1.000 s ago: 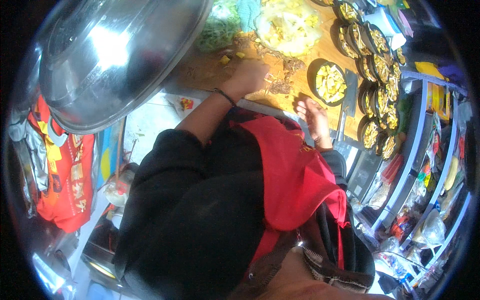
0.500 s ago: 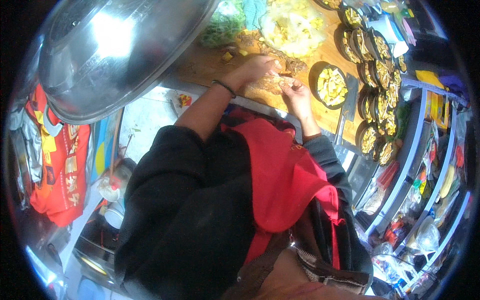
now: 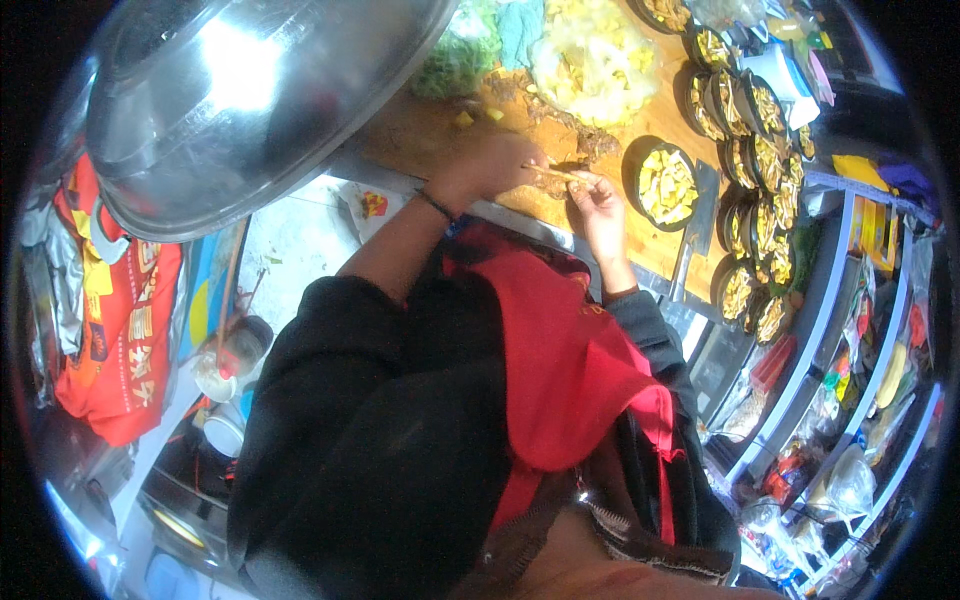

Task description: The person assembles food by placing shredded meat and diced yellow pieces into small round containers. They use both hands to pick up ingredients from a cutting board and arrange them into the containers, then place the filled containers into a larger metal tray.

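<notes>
My left hand (image 3: 495, 162), with a dark band on its wrist, reaches over a wooden cutting board (image 3: 420, 135) and pinches a thin brown strip of food (image 3: 552, 173). My right hand (image 3: 598, 200) meets it from the right, fingers curled on the strip's other end. Brown scraps lie on the board just beyond the hands. A black bowl of yellow chopped food (image 3: 666, 185) stands right beside my right hand. My black sleeves and red apron fill the middle of the view.
A big shiny steel bowl (image 3: 230, 95) hangs over the upper left. Behind the hands lie a pale chopped pile (image 3: 595, 55) and green leaves (image 3: 455, 60). A cleaver (image 3: 696, 230) rests at the board's right, with several filled black bowls (image 3: 750, 110) beyond.
My hands were apart, the right one low at the board's edge. The right hand has moved up to the left one, and both now hold the strip.
</notes>
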### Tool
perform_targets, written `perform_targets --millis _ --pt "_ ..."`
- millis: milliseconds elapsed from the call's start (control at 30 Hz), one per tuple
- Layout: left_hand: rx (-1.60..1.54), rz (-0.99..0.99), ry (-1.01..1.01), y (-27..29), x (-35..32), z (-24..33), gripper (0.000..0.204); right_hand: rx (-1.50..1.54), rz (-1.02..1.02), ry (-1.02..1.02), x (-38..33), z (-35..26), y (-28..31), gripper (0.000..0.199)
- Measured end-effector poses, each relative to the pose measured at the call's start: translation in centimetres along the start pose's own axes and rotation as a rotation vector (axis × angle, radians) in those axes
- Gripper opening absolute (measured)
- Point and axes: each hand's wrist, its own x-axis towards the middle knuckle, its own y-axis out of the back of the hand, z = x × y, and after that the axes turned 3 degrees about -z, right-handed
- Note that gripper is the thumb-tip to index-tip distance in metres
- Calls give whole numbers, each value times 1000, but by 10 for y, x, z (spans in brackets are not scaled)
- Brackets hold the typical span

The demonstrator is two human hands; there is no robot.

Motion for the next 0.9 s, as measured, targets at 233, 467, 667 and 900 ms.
perform_targets --millis 233,467,667,900 --pt "-185 262 46 -3 -7 13 19 -120 66 -3 -7 -8 -6 19" --pt "388 571 66 9 24 -30 14 -411 159 -48 0 -12 -3 30" --pt "512 470 162 30 48 -40 10 -423 141 29 -5 -17 -2 31" --pt "-431 325 296 29 44 -2 15 102 66 5 2 -41 -6 39"
